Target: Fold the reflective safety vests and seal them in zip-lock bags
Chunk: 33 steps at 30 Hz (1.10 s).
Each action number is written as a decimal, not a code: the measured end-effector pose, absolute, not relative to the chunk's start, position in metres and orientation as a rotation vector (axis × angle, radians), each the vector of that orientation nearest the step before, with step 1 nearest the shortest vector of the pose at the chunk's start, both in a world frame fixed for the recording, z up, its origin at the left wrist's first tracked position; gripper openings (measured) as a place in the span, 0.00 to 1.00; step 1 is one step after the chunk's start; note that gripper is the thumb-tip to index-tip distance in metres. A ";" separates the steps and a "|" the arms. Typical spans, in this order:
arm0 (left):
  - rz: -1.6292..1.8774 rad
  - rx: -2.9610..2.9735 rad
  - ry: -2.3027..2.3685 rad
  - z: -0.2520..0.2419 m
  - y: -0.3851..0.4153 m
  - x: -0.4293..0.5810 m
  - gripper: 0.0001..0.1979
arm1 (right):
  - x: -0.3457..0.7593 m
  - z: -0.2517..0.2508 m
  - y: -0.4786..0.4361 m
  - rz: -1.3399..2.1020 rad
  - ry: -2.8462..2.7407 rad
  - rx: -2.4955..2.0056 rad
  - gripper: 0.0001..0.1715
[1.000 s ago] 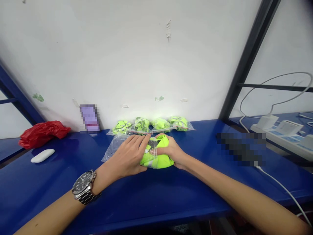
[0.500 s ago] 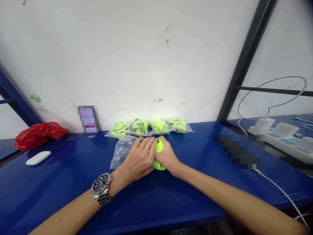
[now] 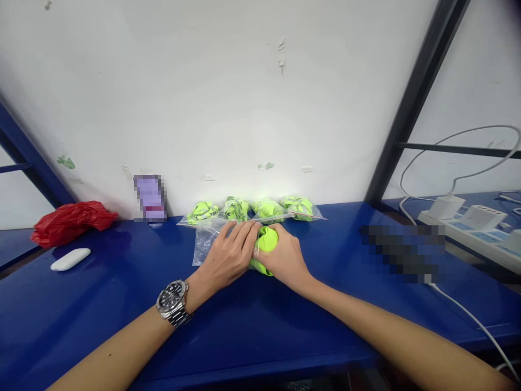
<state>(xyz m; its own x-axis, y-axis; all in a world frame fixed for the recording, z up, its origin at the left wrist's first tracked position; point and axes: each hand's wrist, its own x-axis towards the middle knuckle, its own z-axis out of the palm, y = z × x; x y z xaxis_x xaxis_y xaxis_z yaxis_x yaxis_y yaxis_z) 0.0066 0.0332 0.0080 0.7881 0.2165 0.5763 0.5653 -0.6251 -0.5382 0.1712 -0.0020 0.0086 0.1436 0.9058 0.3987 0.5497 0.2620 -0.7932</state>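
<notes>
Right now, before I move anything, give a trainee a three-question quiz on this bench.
1. Is the wristwatch on the left or the right wrist?
2. How many filled clear bags lie along the wall?
3. True or false: the right hand rests on the neon yellow fabric bundle.

Key: 1 left; 2 four; 3 true.

Bright, even light, soft glare on the white wall [image 3: 228, 136], bowed wide-angle edges.
</notes>
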 end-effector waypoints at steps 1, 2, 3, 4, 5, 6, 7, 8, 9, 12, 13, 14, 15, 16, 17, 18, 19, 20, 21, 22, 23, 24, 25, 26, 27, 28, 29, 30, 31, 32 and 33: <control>-0.620 -2.236 -0.575 0.007 0.034 0.007 0.26 | 0.171 0.010 -0.004 0.401 -1.542 -1.422 0.18; -0.643 -2.240 -0.568 0.007 0.034 0.007 0.27 | 0.170 0.012 -0.007 0.365 -1.554 -1.421 0.15; -0.675 -2.244 -0.557 0.007 0.034 0.007 0.29 | 0.170 0.014 -0.009 0.343 -1.562 -1.403 0.13; -0.710 -2.249 -0.541 0.007 0.034 0.007 0.31 | 0.170 0.016 -0.011 0.337 -1.564 -1.376 0.12; -0.744 -2.253 -0.524 0.006 0.034 0.008 0.32 | 0.169 0.018 -0.013 0.342 -1.561 -1.344 0.12; -0.774 -2.255 -0.506 0.006 0.033 0.008 0.33 | 0.169 0.020 -0.015 0.353 -1.559 -1.312 0.11; -0.796 -2.253 -0.494 0.006 0.033 0.009 0.33 | 0.168 0.021 -0.016 0.361 -1.556 -1.288 0.11; -0.811 -2.245 -0.489 0.006 0.033 0.009 0.32 | 0.167 0.022 -0.017 0.356 -1.554 -1.276 0.10; -0.819 -2.233 -0.492 0.006 0.032 0.010 0.32 | 0.166 0.022 -0.018 0.336 -1.555 -1.274 0.10; -0.797 -2.187 -0.555 0.006 0.031 0.012 0.29 | 0.165 0.020 -0.017 0.182 -1.538 -1.304 0.10; -0.786 -2.178 -0.575 0.006 0.031 0.012 0.28 | 0.165 0.018 -0.016 0.120 -1.528 -1.309 0.11; -0.775 -2.177 -0.588 0.006 0.030 0.013 0.28 | 0.165 0.017 -0.015 0.074 -1.522 -1.303 0.12; -0.766 -2.181 -0.595 0.006 0.030 0.013 0.28 | 0.165 0.016 -0.014 0.047 -1.522 -1.287 0.13; -0.764 -2.185 -0.598 0.006 0.029 0.014 0.28 | 0.165 0.015 -0.013 0.040 -1.525 -1.264 0.12; -0.772 -2.187 -0.597 0.006 0.028 0.014 0.28 | 0.166 0.015 -0.013 0.050 -1.533 -1.243 0.12; -0.783 -2.192 -0.593 0.006 0.028 0.014 0.28 | 0.166 0.016 -0.013 0.070 -1.536 -1.228 0.11; -0.797 -2.200 -0.581 0.006 0.028 0.013 0.29 | 0.167 0.017 -0.014 0.096 -1.537 -1.224 0.12; -0.819 -2.208 -0.562 0.006 0.028 0.013 0.29 | 0.167 0.018 -0.015 0.124 -1.544 -1.228 0.13; -0.841 -2.218 -0.537 0.006 0.029 0.013 0.30 | 0.168 0.020 -0.016 0.158 -1.564 -1.233 0.14; -0.861 -2.229 -0.511 0.005 0.029 0.012 0.30 | 0.169 0.022 -0.017 0.193 -1.599 -1.236 0.14; -0.874 -2.239 -0.488 0.005 0.030 0.012 0.31 | 0.170 0.023 -0.017 0.224 -1.645 -1.238 0.15; -0.881 -2.247 -0.471 0.005 0.030 0.012 0.31 | 0.171 0.024 -0.017 0.247 -1.692 -1.243 0.14; -0.882 -2.251 -0.462 0.005 0.030 0.012 0.31 | 0.172 0.025 -0.017 0.261 -1.732 -1.255 0.14; -0.870 -2.254 -0.462 0.005 0.030 0.011 0.31 | 0.173 0.025 -0.017 0.263 -1.757 -1.278 0.14; -0.850 -2.255 -0.468 0.005 0.030 0.011 0.30 | 0.173 0.024 -0.016 0.256 -1.771 -1.306 0.14; -0.829 -2.251 -0.483 0.005 0.029 0.012 0.30 | 0.173 0.023 -0.015 0.245 -1.776 -1.332 0.14; -0.805 -2.246 -0.510 0.006 0.029 0.012 0.29 | 0.173 0.022 -0.014 0.233 -1.777 -1.350 0.14; -0.782 -2.238 -0.545 0.006 0.028 0.012 0.28 | 0.172 0.021 -0.013 0.225 -1.774 -1.355 0.14; -0.759 -2.229 -0.582 0.006 0.028 0.012 0.27 | 0.171 0.020 -0.012 0.226 -1.762 -1.350 0.15; -0.742 -2.221 -0.613 0.006 0.028 0.012 0.27 | 0.170 0.019 -0.010 0.235 -1.737 -1.339 0.16; -0.729 -2.215 -0.637 0.005 0.028 0.012 0.27 | 0.169 0.018 -0.009 0.248 -1.703 -1.327 0.18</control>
